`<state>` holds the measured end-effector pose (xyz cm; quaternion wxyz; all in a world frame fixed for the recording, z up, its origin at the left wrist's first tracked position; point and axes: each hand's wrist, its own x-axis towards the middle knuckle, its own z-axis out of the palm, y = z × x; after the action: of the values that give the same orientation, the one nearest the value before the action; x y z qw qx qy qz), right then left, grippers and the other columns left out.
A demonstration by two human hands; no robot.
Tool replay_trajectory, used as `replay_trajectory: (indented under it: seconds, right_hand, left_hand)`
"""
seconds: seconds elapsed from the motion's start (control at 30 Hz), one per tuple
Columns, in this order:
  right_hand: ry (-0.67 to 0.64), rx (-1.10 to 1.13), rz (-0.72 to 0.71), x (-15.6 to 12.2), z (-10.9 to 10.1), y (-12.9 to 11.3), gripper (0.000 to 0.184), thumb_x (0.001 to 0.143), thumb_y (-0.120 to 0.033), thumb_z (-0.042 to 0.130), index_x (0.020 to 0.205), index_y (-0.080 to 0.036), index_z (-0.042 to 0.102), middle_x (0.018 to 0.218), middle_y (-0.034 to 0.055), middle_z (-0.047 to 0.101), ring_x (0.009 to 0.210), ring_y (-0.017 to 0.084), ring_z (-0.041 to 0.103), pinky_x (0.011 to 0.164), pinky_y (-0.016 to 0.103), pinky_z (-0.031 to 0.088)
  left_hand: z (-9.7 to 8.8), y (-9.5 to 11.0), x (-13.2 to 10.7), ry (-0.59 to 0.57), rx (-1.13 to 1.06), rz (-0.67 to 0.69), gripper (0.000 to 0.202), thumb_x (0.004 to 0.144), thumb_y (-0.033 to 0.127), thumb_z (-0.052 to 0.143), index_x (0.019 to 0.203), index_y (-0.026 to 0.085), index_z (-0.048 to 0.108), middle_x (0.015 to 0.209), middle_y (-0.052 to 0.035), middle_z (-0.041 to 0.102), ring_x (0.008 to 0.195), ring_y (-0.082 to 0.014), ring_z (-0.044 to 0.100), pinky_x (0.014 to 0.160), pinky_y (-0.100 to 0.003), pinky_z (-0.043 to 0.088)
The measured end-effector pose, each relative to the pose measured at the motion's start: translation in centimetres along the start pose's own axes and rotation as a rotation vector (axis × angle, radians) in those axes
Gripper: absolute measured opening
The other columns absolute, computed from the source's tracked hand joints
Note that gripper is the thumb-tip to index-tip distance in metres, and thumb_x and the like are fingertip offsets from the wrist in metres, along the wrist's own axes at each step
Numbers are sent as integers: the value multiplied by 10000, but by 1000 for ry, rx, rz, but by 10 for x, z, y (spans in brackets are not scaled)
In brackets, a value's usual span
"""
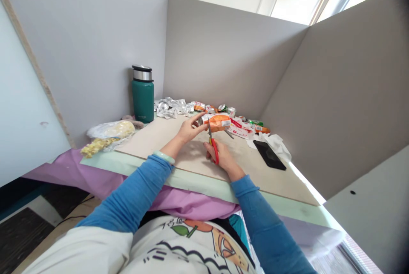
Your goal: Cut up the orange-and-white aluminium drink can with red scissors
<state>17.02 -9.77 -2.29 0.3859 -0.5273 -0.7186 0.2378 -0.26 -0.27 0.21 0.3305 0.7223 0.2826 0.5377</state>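
Grey panels (230, 48) stand around the worktop (268, 180) — near its far left corner, a green bottle (142, 100).
Above the middle of the worktop, the left hand (189, 130) holds one orange-and-white can (220, 122) sideways between its fingers; the right hand (223, 154) has its fingers closed around the red-handled scissors (215, 151) — their blades point upward at the can's left part.

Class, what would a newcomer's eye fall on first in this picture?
Probably the red-handled scissors in the right hand, their blades at the orange-and-white can held in the left hand. Next, the tall green flask standing towards the back left, beside crumpled silvery scraps.
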Motion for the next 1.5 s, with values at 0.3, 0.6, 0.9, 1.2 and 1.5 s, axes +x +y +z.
replay_trajectory:
  seconds: [0.3,0.6,0.9,1.2,1.5]
  right_hand:
    - [0,-9,-5,0,-1,0,396,974,-593,521,804,-235,539,658,22,689,567,172,616,567,282,479]
    - [-15,7,13,0,-2,-1,415,979,-606,504,802,-232,534,663,26,700,564,170,620,569,276,479]
    - [-17,22,18,0,-1,-1,425,978,-615,501,804,-229,535,667,26,703,554,162,615,557,268,478]
    - [-28,28,24,0,-3,-3,431,973,-625,497,797,-232,526,672,26,702,557,167,622,565,279,491]
    - [-23,32,33,-1,-3,-4,408,974,-594,514,807,-222,529,668,25,696,547,159,610,558,273,481]
  left_hand:
    - [0,-2,1,-2,-1,-1,671,793,403,741,1432,226,639,963,-30,701,722,-109,539,648,-225,489]
    - [1,-2,1,4,1,-1,677,792,421,753,1428,215,641,935,-29,694,727,-114,550,656,-231,496]
    - [0,-1,0,0,-10,-4,683,786,427,749,1427,220,643,935,-28,697,721,-111,536,640,-223,485]
    - [1,-2,0,8,-5,-4,676,792,441,750,1424,226,647,943,-28,694,723,-110,540,647,-222,486]
    - [1,-1,1,-6,2,-6,689,797,450,733,1437,212,636,889,-21,677,713,-112,544,639,-221,481]
